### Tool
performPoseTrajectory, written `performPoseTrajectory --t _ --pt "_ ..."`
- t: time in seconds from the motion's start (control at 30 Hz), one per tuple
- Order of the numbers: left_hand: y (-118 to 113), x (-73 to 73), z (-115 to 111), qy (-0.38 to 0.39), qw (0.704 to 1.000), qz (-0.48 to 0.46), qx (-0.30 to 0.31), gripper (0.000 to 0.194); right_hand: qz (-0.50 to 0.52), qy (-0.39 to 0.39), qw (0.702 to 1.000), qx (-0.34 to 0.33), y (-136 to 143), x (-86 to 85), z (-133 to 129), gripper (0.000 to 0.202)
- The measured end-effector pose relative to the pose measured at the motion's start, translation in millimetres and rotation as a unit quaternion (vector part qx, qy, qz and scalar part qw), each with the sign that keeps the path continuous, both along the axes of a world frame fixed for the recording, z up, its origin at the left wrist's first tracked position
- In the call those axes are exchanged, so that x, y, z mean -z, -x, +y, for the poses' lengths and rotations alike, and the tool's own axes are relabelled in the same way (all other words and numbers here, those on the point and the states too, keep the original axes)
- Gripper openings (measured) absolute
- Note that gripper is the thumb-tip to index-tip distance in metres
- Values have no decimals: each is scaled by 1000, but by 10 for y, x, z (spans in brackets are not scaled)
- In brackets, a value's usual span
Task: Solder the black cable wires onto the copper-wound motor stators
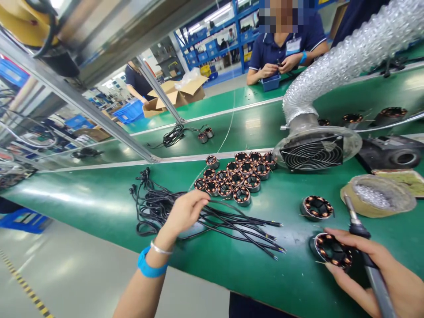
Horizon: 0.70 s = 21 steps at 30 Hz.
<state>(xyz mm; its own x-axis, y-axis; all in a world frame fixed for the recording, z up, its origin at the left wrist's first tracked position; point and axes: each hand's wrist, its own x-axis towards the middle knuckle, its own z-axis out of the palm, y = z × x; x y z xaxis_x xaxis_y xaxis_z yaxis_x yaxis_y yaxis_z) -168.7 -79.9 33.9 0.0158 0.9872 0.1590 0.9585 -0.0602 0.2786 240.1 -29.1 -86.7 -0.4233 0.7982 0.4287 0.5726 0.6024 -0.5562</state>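
Bench [285, 280], glossy green, carries a loose bundle of thin black cables [159, 198], one pinched between the fingers of my left hand [187, 212]. Toward its right, my right hand [392, 269] cradles a grey-handled soldering iron [371, 266] while its fingers grip a dark metal ring with copper coils [326, 248].

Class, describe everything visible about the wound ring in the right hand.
The wound ring is short, round, metallic outside, with copper-coloured coils spaced around its dark inside. A thin pale wire juts lower left. Its open face shows. The right hand grips its edge over the green table; contact there is unclear.
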Motion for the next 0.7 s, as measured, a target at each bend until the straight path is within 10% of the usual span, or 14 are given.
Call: performPoseTrajectory --t 0.1,0.2,0.43,0.7 --pt "-190 -268 -106 -134 986 -86 -54 14 15 9 1000 -16 21 -117 23 48" --pt "-512 -325 -145 -108 988 -105 17 10 114 41 992 -24 129 -348 6 49" --pt "-885 267 -57 8 981 -129 143 15 414 202 888 -9 634 -785 -26 23" --pt "-871 357 -14 139 975 -81 151 18 154 35 987 -33 334 -684 -41 35"
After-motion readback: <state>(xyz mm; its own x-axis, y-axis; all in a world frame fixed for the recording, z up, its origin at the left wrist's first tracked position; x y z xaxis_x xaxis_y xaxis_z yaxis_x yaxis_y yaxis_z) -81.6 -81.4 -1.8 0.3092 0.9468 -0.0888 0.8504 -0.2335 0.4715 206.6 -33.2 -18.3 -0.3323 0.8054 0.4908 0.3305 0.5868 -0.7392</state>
